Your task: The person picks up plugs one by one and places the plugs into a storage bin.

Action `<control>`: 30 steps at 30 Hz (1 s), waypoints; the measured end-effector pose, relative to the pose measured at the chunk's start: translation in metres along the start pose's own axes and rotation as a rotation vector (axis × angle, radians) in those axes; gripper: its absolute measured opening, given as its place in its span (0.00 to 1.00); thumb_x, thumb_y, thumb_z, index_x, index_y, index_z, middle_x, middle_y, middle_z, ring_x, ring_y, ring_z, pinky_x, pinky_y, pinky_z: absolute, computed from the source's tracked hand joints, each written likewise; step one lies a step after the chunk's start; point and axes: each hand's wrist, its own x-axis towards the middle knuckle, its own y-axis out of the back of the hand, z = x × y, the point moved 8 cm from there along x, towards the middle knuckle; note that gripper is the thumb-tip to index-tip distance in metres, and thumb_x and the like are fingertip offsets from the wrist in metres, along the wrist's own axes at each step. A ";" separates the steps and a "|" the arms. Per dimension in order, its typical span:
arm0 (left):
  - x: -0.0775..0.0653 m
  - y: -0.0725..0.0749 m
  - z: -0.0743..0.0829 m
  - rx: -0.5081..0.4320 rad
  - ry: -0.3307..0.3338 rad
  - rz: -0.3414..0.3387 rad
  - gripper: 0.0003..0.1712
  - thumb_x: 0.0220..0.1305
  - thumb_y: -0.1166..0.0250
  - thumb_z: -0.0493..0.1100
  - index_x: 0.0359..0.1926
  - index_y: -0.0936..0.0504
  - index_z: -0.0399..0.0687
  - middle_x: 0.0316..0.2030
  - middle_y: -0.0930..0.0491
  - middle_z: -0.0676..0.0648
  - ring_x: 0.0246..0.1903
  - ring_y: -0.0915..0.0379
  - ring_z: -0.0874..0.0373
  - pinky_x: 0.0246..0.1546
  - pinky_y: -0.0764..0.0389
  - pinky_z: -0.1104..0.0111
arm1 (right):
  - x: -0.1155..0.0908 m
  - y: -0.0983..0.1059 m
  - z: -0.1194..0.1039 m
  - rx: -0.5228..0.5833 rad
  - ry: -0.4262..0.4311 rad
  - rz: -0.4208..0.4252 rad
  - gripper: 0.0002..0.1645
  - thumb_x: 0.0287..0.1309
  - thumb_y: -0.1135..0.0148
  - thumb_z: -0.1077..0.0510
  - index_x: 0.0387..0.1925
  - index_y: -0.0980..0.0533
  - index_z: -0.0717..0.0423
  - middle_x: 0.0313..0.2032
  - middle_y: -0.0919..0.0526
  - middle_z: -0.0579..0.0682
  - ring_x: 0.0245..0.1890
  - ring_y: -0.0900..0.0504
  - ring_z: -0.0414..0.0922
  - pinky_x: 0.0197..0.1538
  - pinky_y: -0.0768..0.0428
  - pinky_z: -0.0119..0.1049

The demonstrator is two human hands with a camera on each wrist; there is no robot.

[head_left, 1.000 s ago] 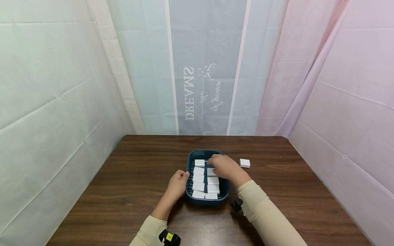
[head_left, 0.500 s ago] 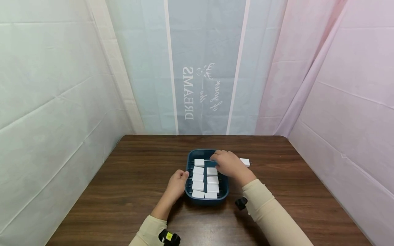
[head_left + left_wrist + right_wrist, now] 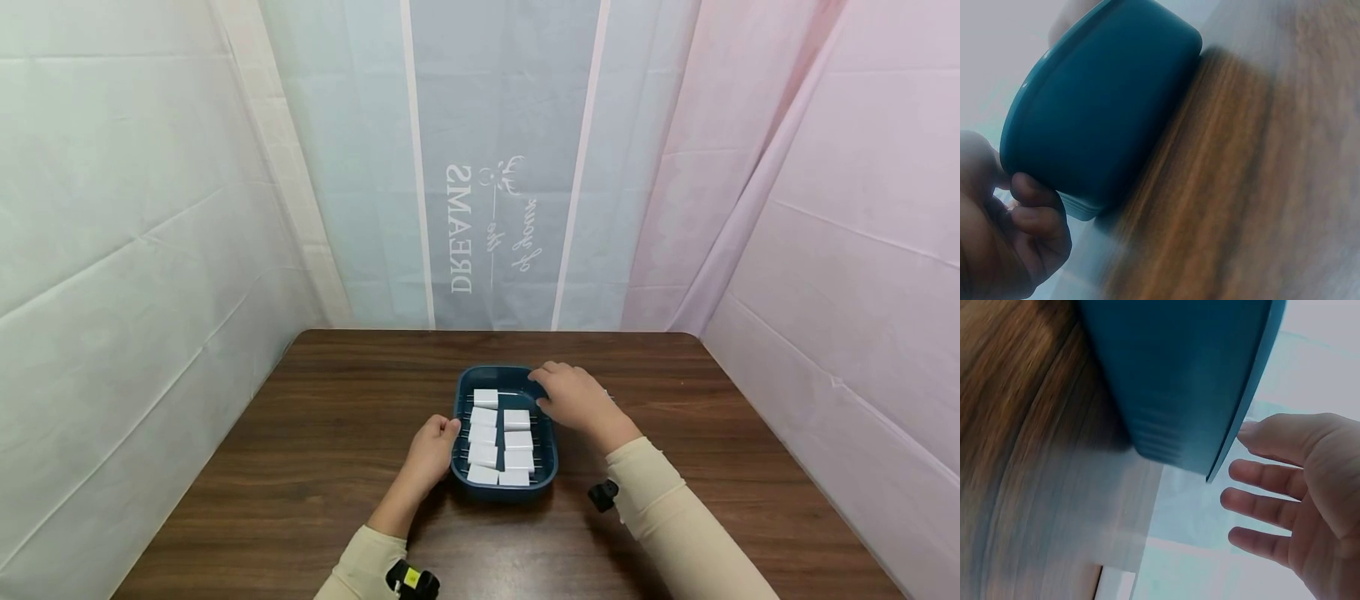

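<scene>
A dark blue plastic box [image 3: 506,492] stands on the table in the head view. Inside, white plug chargers [image 3: 517,440] lie in two columns, the left one reaching further back. My left hand [image 3: 431,450] pinches the box's left rim between thumb and curled fingers; the left wrist view shows this hand [image 3: 1016,234] at the rim too. Over the box's back right rim is my right hand [image 3: 576,403], holding nothing. Its fingers [image 3: 1260,506] are spread and nearly straight in the right wrist view. Behind that hand, one more charger [image 3: 608,396] on the table is almost hidden; only its prong end shows.
The brown wooden table [image 3: 337,400] extends around the box on every side. Pale fabric curtains [image 3: 495,100] hang behind it and along both sides. Each wrist carries a small black camera [image 3: 603,496].
My right hand has moved right, from above the chargers to the box's right rim, and now covers most of the loose charger. My left hand and the box have stayed put.
</scene>
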 end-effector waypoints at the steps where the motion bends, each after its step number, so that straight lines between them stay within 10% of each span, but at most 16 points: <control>1: 0.000 0.000 0.000 -0.001 -0.003 0.001 0.17 0.81 0.49 0.49 0.44 0.26 0.39 0.27 0.29 0.44 0.19 0.32 0.54 0.18 0.29 0.66 | 0.000 0.000 0.002 -0.006 0.000 0.008 0.27 0.61 0.28 0.54 0.60 0.22 0.56 0.55 0.18 0.54 0.56 0.18 0.52 0.57 0.18 0.52; 30: -0.001 0.001 0.003 0.004 -0.016 0.007 0.16 0.81 0.48 0.48 0.43 0.26 0.38 0.27 0.29 0.44 0.19 0.32 0.55 0.19 0.29 0.66 | -0.020 -0.044 0.083 -0.056 -0.190 -0.038 0.23 0.63 0.37 0.67 0.60 0.24 0.68 0.55 0.21 0.67 0.57 0.22 0.64 0.59 0.23 0.61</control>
